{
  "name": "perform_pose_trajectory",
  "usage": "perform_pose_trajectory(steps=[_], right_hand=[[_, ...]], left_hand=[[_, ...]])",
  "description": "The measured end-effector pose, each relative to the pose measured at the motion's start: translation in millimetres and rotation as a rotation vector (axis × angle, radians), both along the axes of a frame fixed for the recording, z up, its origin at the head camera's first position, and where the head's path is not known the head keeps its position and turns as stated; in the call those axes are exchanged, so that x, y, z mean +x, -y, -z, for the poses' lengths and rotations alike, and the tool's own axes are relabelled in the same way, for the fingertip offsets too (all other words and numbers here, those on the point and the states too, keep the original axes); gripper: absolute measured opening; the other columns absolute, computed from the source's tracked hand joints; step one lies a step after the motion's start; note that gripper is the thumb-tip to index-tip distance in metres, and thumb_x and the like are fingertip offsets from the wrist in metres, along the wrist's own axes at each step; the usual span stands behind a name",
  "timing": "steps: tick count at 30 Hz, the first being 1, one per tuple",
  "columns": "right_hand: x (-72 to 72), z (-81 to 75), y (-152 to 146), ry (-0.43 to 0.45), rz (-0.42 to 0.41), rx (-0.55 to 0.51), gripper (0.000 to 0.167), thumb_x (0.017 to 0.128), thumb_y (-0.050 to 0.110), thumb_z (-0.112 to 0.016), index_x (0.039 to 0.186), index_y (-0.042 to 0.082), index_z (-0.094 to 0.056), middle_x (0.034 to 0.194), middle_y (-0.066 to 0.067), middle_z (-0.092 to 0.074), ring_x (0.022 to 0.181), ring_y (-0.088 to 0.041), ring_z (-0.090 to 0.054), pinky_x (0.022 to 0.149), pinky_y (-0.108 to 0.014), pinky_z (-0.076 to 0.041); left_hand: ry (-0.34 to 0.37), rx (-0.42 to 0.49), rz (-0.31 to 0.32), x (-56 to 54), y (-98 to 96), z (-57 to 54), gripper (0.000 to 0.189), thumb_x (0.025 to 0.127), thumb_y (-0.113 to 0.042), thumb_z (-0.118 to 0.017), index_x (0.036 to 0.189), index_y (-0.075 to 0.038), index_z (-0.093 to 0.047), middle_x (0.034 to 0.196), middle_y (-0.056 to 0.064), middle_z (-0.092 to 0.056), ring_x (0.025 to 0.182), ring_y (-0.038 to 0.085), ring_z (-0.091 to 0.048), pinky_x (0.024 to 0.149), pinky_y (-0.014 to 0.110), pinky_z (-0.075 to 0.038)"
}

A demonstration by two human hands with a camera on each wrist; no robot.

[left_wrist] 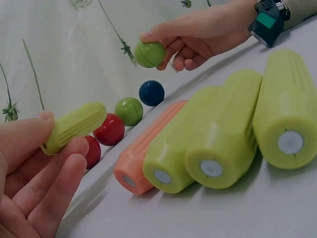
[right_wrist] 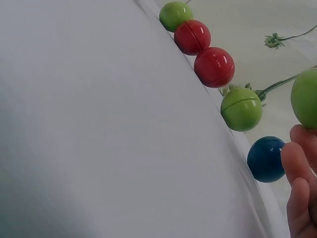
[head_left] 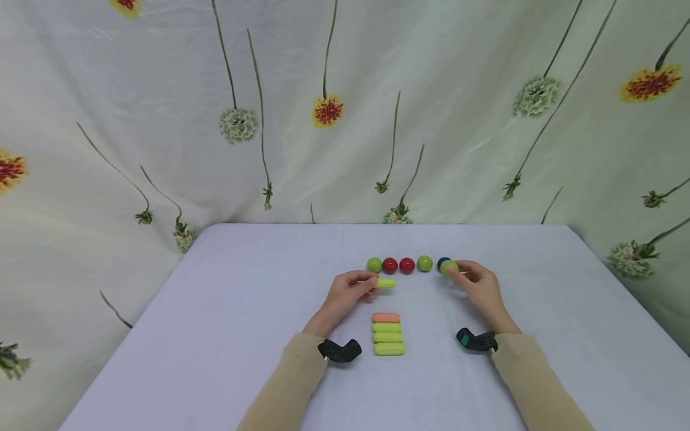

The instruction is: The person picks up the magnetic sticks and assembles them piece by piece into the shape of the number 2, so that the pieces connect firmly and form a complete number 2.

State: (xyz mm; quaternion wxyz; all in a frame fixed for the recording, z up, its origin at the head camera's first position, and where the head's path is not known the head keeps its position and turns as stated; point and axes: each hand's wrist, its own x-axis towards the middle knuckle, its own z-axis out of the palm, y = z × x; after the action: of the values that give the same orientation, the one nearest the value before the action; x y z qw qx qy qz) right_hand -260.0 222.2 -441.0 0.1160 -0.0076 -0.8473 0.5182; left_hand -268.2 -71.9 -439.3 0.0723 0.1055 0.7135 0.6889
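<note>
My left hand (head_left: pixel 350 290) pinches a yellow-green ridged stick (left_wrist: pixel 77 126) by one end, just in front of the row of balls. A green ball (left_wrist: pixel 150 53) sits between the thumb and fingers of my right hand (head_left: pixel 481 290), held up off the table. Beneath and behind it, the dark blue ball (right_wrist: pixel 266 159) rests at the right end of the row. Leftward from there come a green ball (head_left: pixel 424 263), two red balls (head_left: pixel 406 265) and another green ball (head_left: pixel 374 265). Nearer to me lies an orange stick (head_left: pixel 386 318), with three yellow-green sticks (head_left: pixel 387 337) stacked side by side after it.
A white cloth covers the table (head_left: pixel 242 311), whose far edge runs behind the balls. A flowered curtain (head_left: pixel 291 149) hangs at the back. Both wrists wear black devices (head_left: pixel 341 351), close to either side of the stick group.
</note>
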Motion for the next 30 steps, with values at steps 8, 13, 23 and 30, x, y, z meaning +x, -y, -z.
perform_pose_trajectory(steps=[8,13,23,30], right_hand=[[0.0,-1.2,13,-0.051,-0.110,-0.049,0.044,0.090,0.034,-0.063,0.122,0.006,-0.054,0.090,-0.017,-0.067,0.072,-0.015,-0.061,0.062,-0.025,-0.048],[0.3,-1.7,20,-0.053,-0.185,-0.093,0.040,0.091,0.026,-0.064,0.123,0.007,-0.051,0.094,-0.020,-0.066,0.074,-0.018,-0.062,0.063,-0.026,-0.049],[3.4,-3.6,32,0.005,-0.309,-0.130,0.039,0.087,0.009,-0.067,0.117,0.000,-0.045,0.097,-0.019,-0.067,0.077,-0.019,-0.063,0.065,-0.028,-0.051],[2.2,0.7,33,0.003,-0.366,-0.118,0.039,0.087,0.006,-0.065,0.119,-0.001,-0.044,0.094,-0.019,-0.066,0.076,-0.021,-0.063,0.066,-0.029,-0.051]], left_hand=[[0.070,0.041,0.014,1.6,0.8,-0.6,0.031,0.084,-0.011,-0.071,0.112,0.001,-0.065,0.106,0.011,-0.065,0.086,0.016,-0.067,0.077,0.029,-0.053],[0.068,0.047,0.025,1.8,1.3,-0.6,0.032,0.081,-0.007,-0.072,0.112,0.000,-0.066,0.108,0.011,-0.064,0.087,0.016,-0.067,0.078,0.029,-0.053],[0.064,0.046,0.058,3.7,0.1,-3.9,0.032,0.085,-0.005,-0.068,0.116,0.002,-0.062,0.107,0.012,-0.065,0.094,0.022,-0.066,0.079,0.031,-0.053],[0.068,0.025,0.063,3.0,-5.0,0.9,0.030,0.087,-0.008,-0.067,0.115,0.000,-0.063,0.106,0.012,-0.066,0.093,0.020,-0.067,0.078,0.030,-0.053]])
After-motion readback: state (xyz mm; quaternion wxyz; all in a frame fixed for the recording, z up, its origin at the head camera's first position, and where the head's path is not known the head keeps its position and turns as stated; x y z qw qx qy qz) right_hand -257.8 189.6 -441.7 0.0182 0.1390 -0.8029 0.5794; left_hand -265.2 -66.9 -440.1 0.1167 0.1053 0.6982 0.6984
